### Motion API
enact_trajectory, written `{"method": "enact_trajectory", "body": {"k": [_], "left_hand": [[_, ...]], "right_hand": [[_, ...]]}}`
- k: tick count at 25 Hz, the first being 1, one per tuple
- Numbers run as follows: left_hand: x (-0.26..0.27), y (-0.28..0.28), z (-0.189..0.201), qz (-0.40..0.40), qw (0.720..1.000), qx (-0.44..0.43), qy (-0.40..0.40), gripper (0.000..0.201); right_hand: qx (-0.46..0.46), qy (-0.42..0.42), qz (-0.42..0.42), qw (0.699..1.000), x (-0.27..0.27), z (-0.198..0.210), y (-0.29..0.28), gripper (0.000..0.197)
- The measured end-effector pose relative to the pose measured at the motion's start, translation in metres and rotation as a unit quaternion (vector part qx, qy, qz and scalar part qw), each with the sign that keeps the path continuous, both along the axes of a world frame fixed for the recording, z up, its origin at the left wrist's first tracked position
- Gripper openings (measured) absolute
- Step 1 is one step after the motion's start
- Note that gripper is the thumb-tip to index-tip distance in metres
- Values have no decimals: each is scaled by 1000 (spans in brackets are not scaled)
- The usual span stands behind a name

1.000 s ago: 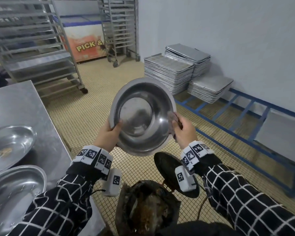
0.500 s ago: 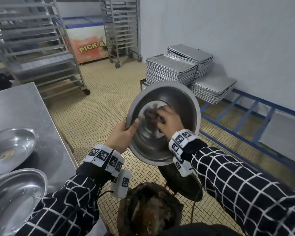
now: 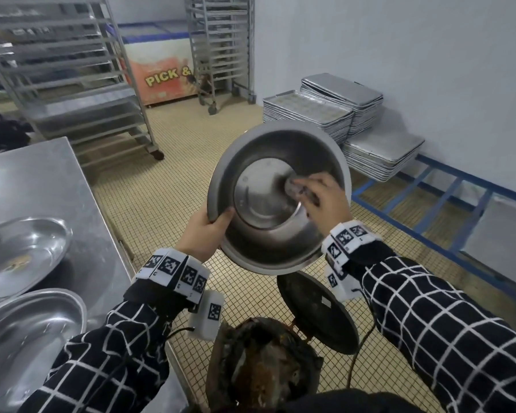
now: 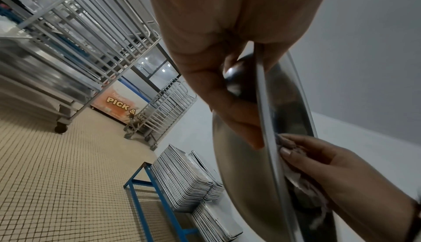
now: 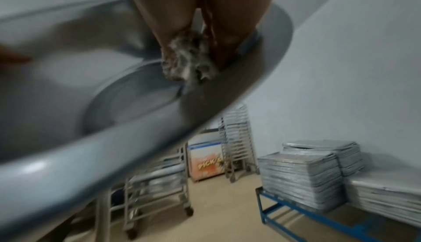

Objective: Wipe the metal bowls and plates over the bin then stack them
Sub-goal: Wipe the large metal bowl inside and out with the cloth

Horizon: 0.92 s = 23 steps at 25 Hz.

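A round metal bowl [image 3: 268,234] is held tilted toward me above the dirty bin [image 3: 259,368]. My left hand [image 3: 204,234] grips its left rim [image 4: 262,102], thumb inside and fingers behind. My right hand [image 3: 322,201] is inside the bowl and pinches a soiled wad of tissue [image 5: 189,62] against the right side of the bowl's inner wall [image 5: 114,102]. The same tissue [image 4: 293,177] shows under my right fingers in the left wrist view. Two metal oval plates [image 3: 21,257] [image 3: 24,332] lie on the steel table [image 3: 57,180] at my left.
The bin's black lid [image 3: 316,311] stands open to the right of the bin. Stacks of baking trays [image 3: 310,114] sit on a low blue frame [image 3: 429,210] along the right wall. Wheeled tray racks [image 3: 72,79] and a chest freezer [image 3: 158,70] stand behind.
My right hand went from the bowl's right rim into the bowl, then swept the tissue from the centre toward the right inner wall. The bowl shifted rightward and tilted.
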<state>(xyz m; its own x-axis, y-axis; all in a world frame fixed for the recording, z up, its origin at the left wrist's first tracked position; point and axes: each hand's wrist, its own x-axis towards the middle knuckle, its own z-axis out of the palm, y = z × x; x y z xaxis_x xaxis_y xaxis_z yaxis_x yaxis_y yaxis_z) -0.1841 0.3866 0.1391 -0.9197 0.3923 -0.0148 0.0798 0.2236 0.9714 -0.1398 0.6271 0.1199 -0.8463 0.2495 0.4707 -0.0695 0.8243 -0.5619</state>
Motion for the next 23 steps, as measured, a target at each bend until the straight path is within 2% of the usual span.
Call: {"method": "enact_trajectory", "body": {"k": [1,3,7,9,11,14,17,19,21,23], "left_hand": [[0,1,2,-10,1000,-15,-6,7],[-2,4,6,-47,998,-46,-20,7],[4,13,6,-69,995,-51,-46,26],[8,16,2,-54,997,-45,-32,26],[12,19,-1,-24,999,-43,-9,20],[10,18,-8,6,999,-50,7,28],[4,17,-12,36,999,-37,-15,38],[3,20,-12,55,998,-11,-29,46],[8,21,-7,64,996,36,-52,44],[13,20,-1,64,992,74,-76,40]], "right_hand": [[18,16,-25,999,-5,5,5,34],[40,-7,-31,999,-10,7,7,34],[-20,-113,-19,993,1,-20,-14,36],[-18,-172,32,984,8,-29,-35,34],[-12,-196,101,975,18,-32,-53,34],[-49,-157,136,977,34,-31,-61,29],[-151,-83,61,983,47,-30,-76,22],[-182,-11,37,983,48,-31,-92,24],[-161,24,61,985,45,-35,-106,28],[-104,18,102,989,44,-36,-109,26]]}}
